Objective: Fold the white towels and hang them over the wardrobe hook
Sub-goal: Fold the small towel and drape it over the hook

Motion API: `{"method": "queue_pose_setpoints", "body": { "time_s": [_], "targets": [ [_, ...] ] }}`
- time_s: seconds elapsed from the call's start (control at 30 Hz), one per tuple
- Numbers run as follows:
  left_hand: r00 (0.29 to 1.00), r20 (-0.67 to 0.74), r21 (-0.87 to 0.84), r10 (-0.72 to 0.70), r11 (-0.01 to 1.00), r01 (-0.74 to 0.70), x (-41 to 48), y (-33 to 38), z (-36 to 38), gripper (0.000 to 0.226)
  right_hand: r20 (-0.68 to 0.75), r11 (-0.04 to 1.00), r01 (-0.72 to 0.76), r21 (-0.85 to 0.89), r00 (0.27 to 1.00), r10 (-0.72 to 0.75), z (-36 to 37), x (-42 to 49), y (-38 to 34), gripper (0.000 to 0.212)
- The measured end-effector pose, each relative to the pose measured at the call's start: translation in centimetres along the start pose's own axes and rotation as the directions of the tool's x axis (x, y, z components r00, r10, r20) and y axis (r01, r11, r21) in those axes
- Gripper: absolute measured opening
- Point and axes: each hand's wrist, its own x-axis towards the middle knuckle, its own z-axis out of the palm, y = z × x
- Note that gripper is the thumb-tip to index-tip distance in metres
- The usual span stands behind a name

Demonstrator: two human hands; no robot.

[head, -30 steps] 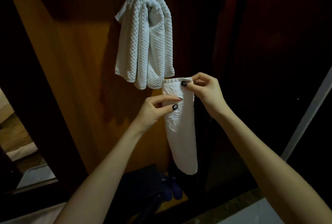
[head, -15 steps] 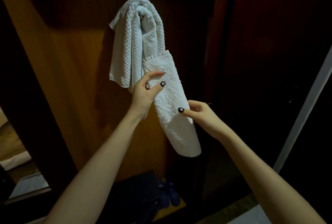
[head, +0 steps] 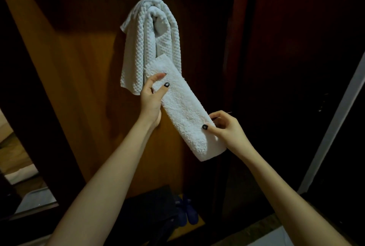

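1 towel (head: 184,108) slants between left hand (head: 151,98), right hand (head: 226,129).

Folded towel (head: 183,107) before hung towel (head: 150,44)

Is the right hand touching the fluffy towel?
Touching. The head view shows the right hand pinching the fluffy towel near its lower end, with the thumb pressed on its front.
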Motion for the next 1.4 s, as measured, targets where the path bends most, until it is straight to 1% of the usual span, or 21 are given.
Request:
{"method": "queue_pose_setpoints", "body": {
  "time_s": [0.07,0.1,0.2,0.23,0.3,0.37,0.43,0.47,0.53,0.63,0.73,0.83,0.9,0.97,1.03,1.1,1.17,1.2,1.27,1.33,1.4],
  "targets": [
    [1.000,0.005,0.031,0.018,0.999,-0.018,0.1,-0.2,0.4,0.027,-0.013,1.000,-0.010,-0.015,1.000,0.010,0.1,-0.3,0.4,0.016],
    [1.000,0.003,0.050,0.027,0.998,-0.027,0.2,-0.2,0.5,0.028,0.002,0.999,-0.019,-0.025,1.000,0.020,0.2,-0.5,0.7,0.014],
    [1.000,-0.004,0.032,0.028,0.999,-0.028,0.3,-0.4,1.0,0.028,0.096,0.996,-0.039,-0.082,0.994,0.046,0.0,-0.8,1.8,0.007],
    [1.000,0.000,0.012,0.021,1.000,-0.021,0.3,-0.3,1.1,0.029,0.149,0.998,-0.051,-0.047,0.987,0.057,-0.2,-0.8,2.0,0.009],
    [1.000,0.019,-0.025,0.002,1.000,-0.001,0.3,-0.3,1.4,0.032,0.301,0.982,-0.126,0.137,0.950,0.080,-0.7,-0.7,2.3,0.021],
    [0.999,0.039,-0.068,-0.026,0.997,0.028,0.3,-0.3,1.8,0.032,0.429,0.919,-0.245,0.308,0.898,0.096,-1.0,-0.6,2.6,0.028],
    [0.997,0.056,-0.135,-0.060,0.989,0.067,0.5,-0.4,2.0,0.030,0.465,0.874,-0.298,0.384,0.880,0.096,-1.0,-0.6,2.6,0.026],
    [0.995,0.063,-0.160,-0.072,0.984,0.081,0.6,-0.4,2.1,0.030,0.450,0.875,-0.292,0.387,0.888,0.097,-0.9,-0.6,2.6,0.025],
    [0.995,0.059,-0.182,-0.086,0.979,0.095,1.0,-0.4,1.9,0.031,0.375,0.921,-0.229,0.314,0.921,0.101,-0.8,-0.6,2.3,0.025],
    [0.993,0.031,-0.233,-0.110,0.966,0.115,1.5,-0.6,1.0,0.031,0.229,0.975,-0.113,0.193,0.971,0.067,-1.1,-0.6,1.6,0.038],
    [0.990,0.018,-0.302,-0.138,0.943,0.137,1.9,-0.9,-0.4,0.031,0.108,0.995,-0.036,0.095,0.994,0.025,-1.8,-0.6,0.7,0.034],
    [0.986,-0.024,-0.301,-0.163,0.942,0.149,1.9,-1.4,-1.4,0.032,0.014,0.995,0.030,-0.095,0.999,-0.028,-2.3,-0.5,0.2,0.031],
    [0.982,-0.033,-0.257,-0.185,0.951,0.170,1.9,-1.7,-2.0,0.034,-0.051,0.979,0.039,-0.201,0.997,-0.050,-2.8,-0.3,-0.3,0.021],
    [0.978,-0.019,-0.182,-0.207,0.963,0.200,2.0,-2.0,-2.6,0.040,-0.091,0.964,0.030,-0.265,0.994,-0.056,-3.5,0.1,-0.7,0.013],
    [0.975,0.010,-0.110,-0.222,0.969,0.222,2.1,-2.3,-3.5,0.046,-0.100,0.938,0.026,-0.346,0.993,-0.065,-4.2,0.6,-1.2,0.018],
    [0.976,0.042,0.030,-0.211,0.977,0.210,2.1,-2.4,-4.2,0.050,-0.103,0.914,0.014,-0.406,0.993,-0.061,-4.9,1.2,-1.6,0.018],
    [0.978,0.076,0.166,-0.193,0.970,0.179,2.2,-2.4,-4.8,0.053,-0.111,0.907,-0.013,-0.421,0.993,-0.037,-5.7,1.8,-1.9,0.012],
    [0.977,0.097,0.193,-0.192,0.966,0.171,2.4,-2.2,-5.2,0.055,-0.119,0.904,-0.023,-0.427,0.992,-0.032,-6.2,2.2,-2.0,0.012],
    [0.963,0.157,0.206,-0.218,0.961,0.184,3.0,-1.6,-5.8,0.056,-0.148,0.904,-0.042,-0.426,0.989,-0.023,-7.0,3.0,-2.3,0.015],
    [0.933,0.241,0.229,-0.267,0.950,0.213,3.8,-0.9,-6.4,0.051,-0.191,0.925,-0.067,-0.375,0.982,-0.006,-7.8,3.8,-2.7,0.019],
    [0.912,0.284,0.236,-0.295,0.944,0.232,4.3,-0.4,-6.6,0.046,-0.199,0.933,-0.088,-0.349,0.980,0.018,-8.4,4.6,-3.0,0.023]
  ]
}}
